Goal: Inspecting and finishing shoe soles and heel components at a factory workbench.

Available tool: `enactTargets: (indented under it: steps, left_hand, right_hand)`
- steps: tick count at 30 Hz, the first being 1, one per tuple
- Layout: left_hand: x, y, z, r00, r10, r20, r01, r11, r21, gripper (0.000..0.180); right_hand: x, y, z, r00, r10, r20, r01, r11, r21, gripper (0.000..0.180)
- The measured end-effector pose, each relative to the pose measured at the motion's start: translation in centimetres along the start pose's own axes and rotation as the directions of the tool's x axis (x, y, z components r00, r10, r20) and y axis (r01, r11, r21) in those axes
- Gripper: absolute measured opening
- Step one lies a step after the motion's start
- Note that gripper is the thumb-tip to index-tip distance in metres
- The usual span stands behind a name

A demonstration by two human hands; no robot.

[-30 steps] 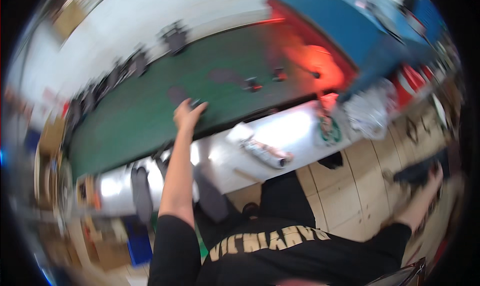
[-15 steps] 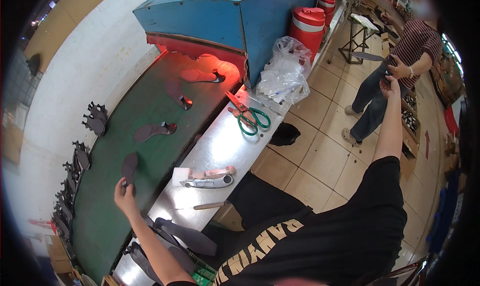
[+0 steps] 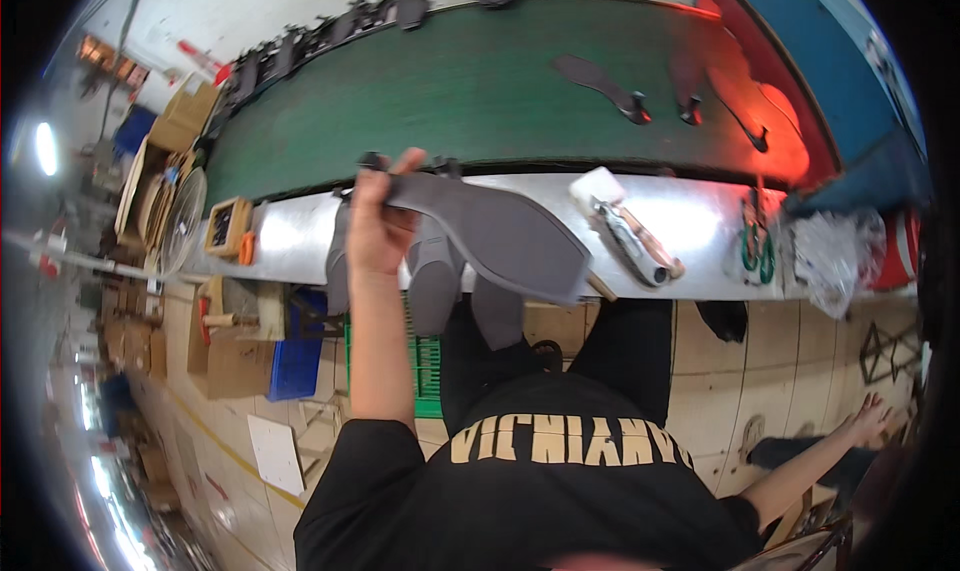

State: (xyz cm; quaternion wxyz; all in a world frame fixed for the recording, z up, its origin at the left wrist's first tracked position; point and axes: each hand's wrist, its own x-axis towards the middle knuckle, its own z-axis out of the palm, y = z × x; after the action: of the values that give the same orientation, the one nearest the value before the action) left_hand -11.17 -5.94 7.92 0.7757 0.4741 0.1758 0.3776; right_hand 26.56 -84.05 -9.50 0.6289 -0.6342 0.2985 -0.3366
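Observation:
My left hand [image 3: 382, 221] is closed round the dark heel of a grey shoe sole [image 3: 505, 229], lifted above the bench edge. The sole's broad toe end points right and its flat face is turned up. Behind and below it, more grey soles [image 3: 432, 286] hang over the bench's front edge, partly hidden by my hand and the held sole. Far off to the right, my right hand [image 3: 872, 421] is stretched out with fingers apart, and I see nothing in it. It is beside a person's jeans-clad leg [image 3: 800, 453].
On the green conveyor belt [image 3: 430, 96] lie three heeled soles [image 3: 600, 83], two under red light. Several more line its far edge. The metal bench [image 3: 290, 236] carries a utility knife [image 3: 632, 243], green-handled scissors [image 3: 757, 241], a plastic bag [image 3: 835, 256] and a small wooden box [image 3: 228, 228].
My view has swung left. My left hand has picked the nearest sole off the belt and raised it towards me. My right hand, earlier by the other person's hand, is now open and lower.

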Motion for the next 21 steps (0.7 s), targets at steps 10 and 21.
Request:
enactTargets:
  steps: [10, 21]
  left_hand:
    - [-3.3, -9.5, -1.2, 0.901, -0.393, 0.181, 0.432, 0.802, -0.413, 0.02]
    - [-3.0, -10.0, -7.0, 0.939, -0.34, 0.053, 0.342, 0.911, -0.231, 0.036]
  right_hand:
    - [-39.8, -13.6, 10.5, -0.036, -0.074, 0.997, -0.011, 0.997, 0.074, 0.04]
    - [-58.7, -12.7, 11.8, -0.712, 0.139, 0.689, -0.358, 0.771, -0.526, 0.053]
